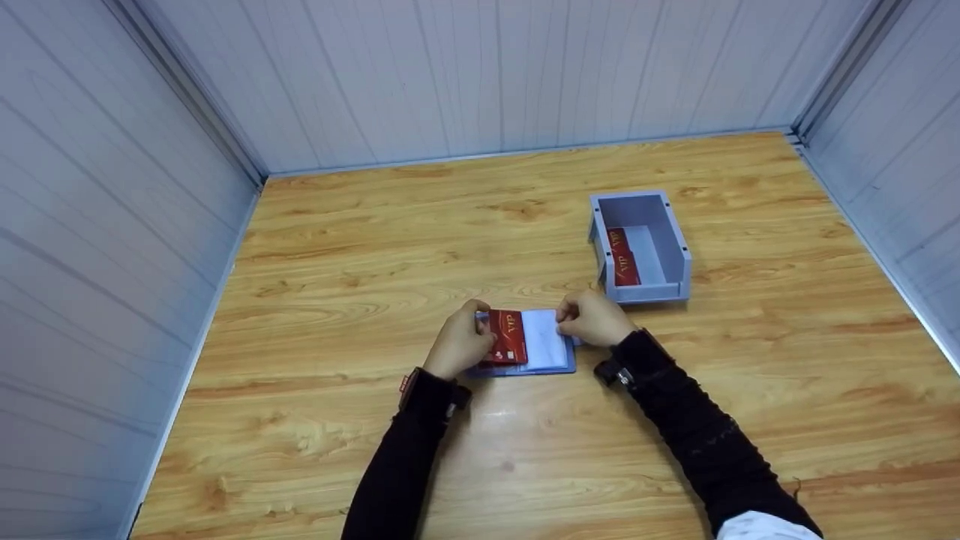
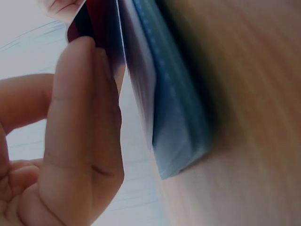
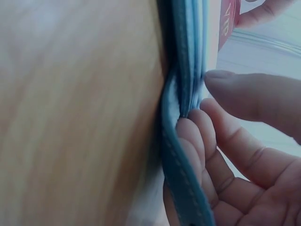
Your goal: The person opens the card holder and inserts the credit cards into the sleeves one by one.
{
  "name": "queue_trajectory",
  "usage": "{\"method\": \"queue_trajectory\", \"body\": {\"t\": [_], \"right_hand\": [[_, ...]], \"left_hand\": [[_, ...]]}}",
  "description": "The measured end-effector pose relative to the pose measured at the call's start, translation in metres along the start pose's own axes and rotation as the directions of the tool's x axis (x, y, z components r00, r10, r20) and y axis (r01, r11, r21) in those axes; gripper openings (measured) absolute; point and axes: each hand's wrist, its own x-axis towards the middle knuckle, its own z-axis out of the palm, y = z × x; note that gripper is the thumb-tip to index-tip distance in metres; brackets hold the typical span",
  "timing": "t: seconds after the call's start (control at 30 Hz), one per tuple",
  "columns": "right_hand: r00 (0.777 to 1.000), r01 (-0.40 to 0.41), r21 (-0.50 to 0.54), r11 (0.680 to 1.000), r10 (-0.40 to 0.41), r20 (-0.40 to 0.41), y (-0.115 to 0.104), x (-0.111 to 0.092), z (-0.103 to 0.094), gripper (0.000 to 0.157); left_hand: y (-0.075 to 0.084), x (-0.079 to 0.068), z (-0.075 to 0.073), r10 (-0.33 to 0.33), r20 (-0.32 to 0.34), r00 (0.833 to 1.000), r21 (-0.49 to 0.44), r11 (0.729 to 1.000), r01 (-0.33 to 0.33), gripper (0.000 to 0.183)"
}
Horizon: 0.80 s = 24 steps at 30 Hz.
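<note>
A blue card holder (image 1: pixel 570 361) lies spread on the table with its pale plastic sleeve pages (image 1: pixel 544 341) showing. My left hand (image 1: pixel 460 342) pinches a red VIP card (image 1: pixel 508 337) over the holder's left half, thumb on its front and fingers behind. In the left wrist view the card's back (image 2: pixel 104 23) shows a dark stripe above the sleeve edges. At the right edge of the pages, my right hand (image 1: pixel 596 318) pinches the sleeves between thumb and fingers. A stitched blue strap (image 3: pixel 181 174) runs past its lower fingers in the right wrist view.
A grey plastic bin (image 1: pixel 651 294) stands behind my right hand, with red VIP cards (image 1: pixel 627 270) lying along its left side. Pale panel walls (image 1: pixel 465 75) border the wooden table (image 1: pixel 360 247) at the back and both sides.
</note>
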Motion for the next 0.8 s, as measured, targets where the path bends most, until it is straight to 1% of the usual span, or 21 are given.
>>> {"method": "queue_trajectory", "body": {"t": [0.13, 0.3, 0.37, 0.53, 0.7, 0.8], "right_hand": [[1.0, -0.007, 0.004, 1.0, 0.007, 0.003, -0.0001, -0.0001, 0.0, 0.007], [1.0, 0.01, -0.041, 0.999, -0.01, -0.005, -0.0012, 0.0005, -0.0008, 0.007], [1.0, 0.014, -0.055, 0.998, -0.015, -0.006, -0.0017, 0.0007, -0.0011, 0.007], [1.0, 0.006, -0.039, 0.999, -0.006, -0.001, -0.0021, 0.0007, -0.0015, 0.006], [1.0, 0.006, -0.031, 0.999, -0.006, 0.0, -0.0022, 0.0004, -0.0013, 0.006], [1.0, 0.0, -0.03, 1.0, 0.0, 0.002, -0.0019, 0.0002, -0.0009, 0.006]], "left_hand": [[-0.001, 0.0003, 0.0003, -0.012, 0.015, 1.0, 0.013, 1.0, 0.012, 0.048], [-0.0009, 0.0002, 0.002, -0.009, 0.014, 1.0, 0.024, 1.0, 0.008, 0.046], [-0.0007, 0.0001, 0.0025, 0.003, 0.005, 1.0, 0.035, 0.999, -0.003, 0.045], [-0.0011, 0.0007, 0.0037, 0.04, -0.021, 0.999, 0.045, 0.998, -0.039, 0.044], [-0.0016, 0.0013, 0.0045, 0.065, -0.074, 0.995, 0.105, 0.993, -0.057, 0.045], [-0.002, 0.0012, 0.0052, 0.071, -0.085, 0.994, 0.119, 0.991, -0.061, 0.045]]}}
